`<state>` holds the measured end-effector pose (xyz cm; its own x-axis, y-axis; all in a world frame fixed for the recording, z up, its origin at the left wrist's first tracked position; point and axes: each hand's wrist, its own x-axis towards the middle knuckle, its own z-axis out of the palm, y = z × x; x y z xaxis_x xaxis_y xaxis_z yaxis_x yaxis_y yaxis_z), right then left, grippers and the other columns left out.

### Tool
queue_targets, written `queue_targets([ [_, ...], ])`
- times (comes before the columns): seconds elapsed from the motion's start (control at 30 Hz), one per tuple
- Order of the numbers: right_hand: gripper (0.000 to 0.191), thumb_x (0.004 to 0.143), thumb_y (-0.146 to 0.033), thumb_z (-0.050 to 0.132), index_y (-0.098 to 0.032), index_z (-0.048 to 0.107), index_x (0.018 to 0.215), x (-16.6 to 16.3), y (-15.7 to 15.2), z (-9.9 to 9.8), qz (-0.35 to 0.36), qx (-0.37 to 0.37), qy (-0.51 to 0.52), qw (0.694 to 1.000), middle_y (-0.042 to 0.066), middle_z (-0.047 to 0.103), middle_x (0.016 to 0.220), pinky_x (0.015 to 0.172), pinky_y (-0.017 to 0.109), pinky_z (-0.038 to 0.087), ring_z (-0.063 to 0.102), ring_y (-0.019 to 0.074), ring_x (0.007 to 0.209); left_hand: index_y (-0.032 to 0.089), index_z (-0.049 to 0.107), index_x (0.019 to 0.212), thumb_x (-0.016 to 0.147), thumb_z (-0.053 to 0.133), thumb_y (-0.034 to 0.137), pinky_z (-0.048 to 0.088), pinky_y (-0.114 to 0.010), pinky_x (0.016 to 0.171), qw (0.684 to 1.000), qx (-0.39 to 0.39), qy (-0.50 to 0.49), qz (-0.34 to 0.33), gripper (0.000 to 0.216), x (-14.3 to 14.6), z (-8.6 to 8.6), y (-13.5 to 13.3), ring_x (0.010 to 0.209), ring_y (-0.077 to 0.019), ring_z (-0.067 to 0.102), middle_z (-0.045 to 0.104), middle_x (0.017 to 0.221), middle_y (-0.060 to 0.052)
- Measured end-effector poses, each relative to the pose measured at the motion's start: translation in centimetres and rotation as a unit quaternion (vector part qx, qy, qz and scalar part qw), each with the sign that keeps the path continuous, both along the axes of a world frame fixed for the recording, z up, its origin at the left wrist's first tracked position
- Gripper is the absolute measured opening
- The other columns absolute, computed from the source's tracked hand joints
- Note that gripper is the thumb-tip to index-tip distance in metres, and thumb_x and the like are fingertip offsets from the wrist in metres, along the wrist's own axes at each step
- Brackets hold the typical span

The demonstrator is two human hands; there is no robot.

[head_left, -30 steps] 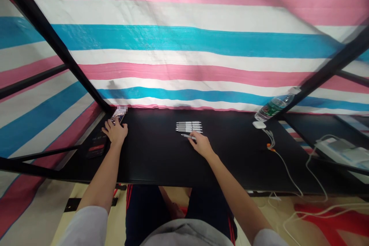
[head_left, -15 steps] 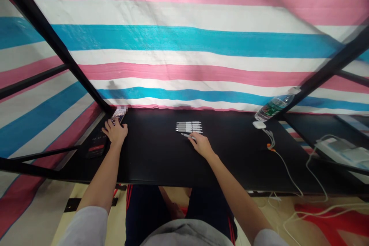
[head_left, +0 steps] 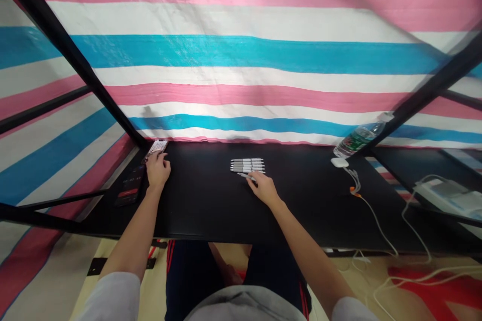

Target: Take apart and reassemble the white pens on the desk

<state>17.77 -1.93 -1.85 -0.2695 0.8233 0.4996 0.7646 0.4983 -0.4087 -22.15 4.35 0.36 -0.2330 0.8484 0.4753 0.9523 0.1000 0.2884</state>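
My right hand [head_left: 262,187] rests low over the black table, its fingertips closed on a pen [head_left: 244,175] with a grey barrel. Just beyond that pen lies a neat row of several white and grey pens [head_left: 247,165], side by side. On the left, my left hand [head_left: 158,170] is at the near end of a phone [head_left: 158,146] with a lit screen, its fingers slightly bent and its thumb held apart. That hand partly covers the phone. A second, dark phone [head_left: 130,185] showing a timer and a red button lies beside my left wrist.
A plastic water bottle [head_left: 357,139] leans at the back right by a black frame post. Near it sit a white charger [head_left: 339,162] and a cable [head_left: 372,215] running to the table's front edge. Striped sheeting [head_left: 241,55] hangs behind the table [head_left: 203,200].
My left hand has moved slightly right and its fingers have drawn closer together, baring more of the lit phone. My right hand stays almost still with the pen.
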Motion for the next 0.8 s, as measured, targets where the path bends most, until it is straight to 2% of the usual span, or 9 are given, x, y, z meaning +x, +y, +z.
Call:
queue_targets([
  [0.07,0.022,0.096,-0.03,0.046,-0.022,0.066,0.096,0.0,-0.1,0.1,-0.008,0.014,0.003,1.0,0.005,0.07,0.088,0.065,0.024,0.044,0.065,0.016,0.076,0.014,0.067,0.106,0.082,0.04,0.015,0.035,-0.036,0.108,0.995,-0.008,0.007,-0.095,0.036,0.9,0.3,-0.2,0.12,-0.0245,0.05,0.059,0.124,-0.012],
  [0.1,0.023,0.096,-0.031,0.046,-0.022,0.067,0.097,-0.1,-0.1,0.2,-0.012,0.02,0.002,1.0,0.005,0.07,0.087,0.065,0.024,0.044,0.065,0.0161,0.076,0.015,0.069,0.101,0.082,0.04,0.015,0.037,-0.034,0.106,0.993,-0.009,0.003,-0.121,0.034,1.7,0.4,-0.4,0.116,-0.0234,0.053,0.061,0.118,-0.011],
  [0.23,0.03,0.098,-0.036,0.043,-0.024,0.07,0.102,0.0,0.0,0.0,-0.024,0.026,-0.006,0.999,0.005,0.071,0.082,0.062,0.023,0.043,0.065,0.0156,0.073,0.015,0.07,0.096,0.084,0.04,0.015,0.044,-0.031,0.096,0.981,0.005,-0.064,-0.184,0.032,6.6,1.1,-1.0,0.1,-0.0201,0.059,0.066,0.101,-0.009],
  [0.3,0.031,0.098,-0.036,0.043,-0.025,0.071,0.105,0.0,0.0,-0.1,-0.029,0.022,-0.012,0.999,0.005,0.071,0.08,0.061,0.023,0.043,0.065,0.0151,0.071,0.017,0.07,0.096,0.084,0.041,0.016,0.048,-0.029,0.084,0.961,-0.004,-0.12,-0.249,0.031,10.1,1.5,-1.2,0.088,-0.0176,0.061,0.067,0.099,-0.007],
  [0.4,0.031,0.098,-0.035,0.044,-0.024,0.071,0.107,0.1,0.0,0.0,-0.034,0.017,-0.012,0.999,0.005,0.071,0.081,0.061,0.023,0.044,0.065,0.0156,0.071,0.017,0.07,0.096,0.087,0.045,0.02,0.048,-0.025,0.067,0.915,-0.013,-0.222,-0.336,0.027,15.4,1.7,-1.5,0.068,-0.014,0.06,0.068,0.082,-0.005],
  [0.47,0.03,0.097,-0.035,0.046,-0.024,0.071,0.108,0.1,-0.1,0.2,-0.028,0.016,-0.007,0.999,0.005,0.071,0.083,0.064,0.024,0.046,0.066,0.0166,0.075,0.017,0.07,0.097,0.089,0.045,0.021,0.046,-0.024,0.061,0.884,-0.028,-0.285,-0.371,0.027,18.3,1.5,-1.9,0.061,-0.013,0.058,0.066,0.071,-0.003],
  [0.53,0.029,0.096,-0.034,0.047,-0.023,0.071,0.107,0.1,-0.1,0.5,-0.016,0.018,0.001,1.0,0.006,0.071,0.085,0.069,0.024,0.048,0.066,0.0175,0.08,0.017,0.069,0.098,0.09,0.046,0.024,0.046,-0.024,0.06,0.872,-0.003,-0.308,-0.38,0.025,20.4,1.0,-2.5,0.062,-0.0128,0.058,0.066,0.076,-0.004],
  [0.63,0.026,0.094,-0.029,0.048,-0.022,0.07,0.106,0.1,-0.2,0.7,-0.001,0.025,0.015,1.0,0.007,0.068,0.084,0.074,0.026,0.051,0.065,0.0183,0.082,0.017,0.069,0.094,0.09,0.051,0.027,0.043,-0.023,0.057,0.871,0.03,-0.305,-0.385,0.021,21.6,0.4,-3.5,0.061,-0.0111,0.053,0.063,0.079,-0.005],
  [0.8,0.028,0.088,-0.019,0.049,-0.021,0.067,0.11,0.0,-0.1,0.6,0.036,0.04,0.053,0.997,0.007,0.066,0.09,0.081,0.03,0.053,0.063,0.0193,0.088,0.015,0.069,0.092,0.086,0.059,0.031,0.041,-0.022,0.055,0.837,-0.016,-0.326,-0.438,0.02,21.2,-0.2,-4.3,0.057,-0.009,0.048,0.059,0.076,-0.003],
])
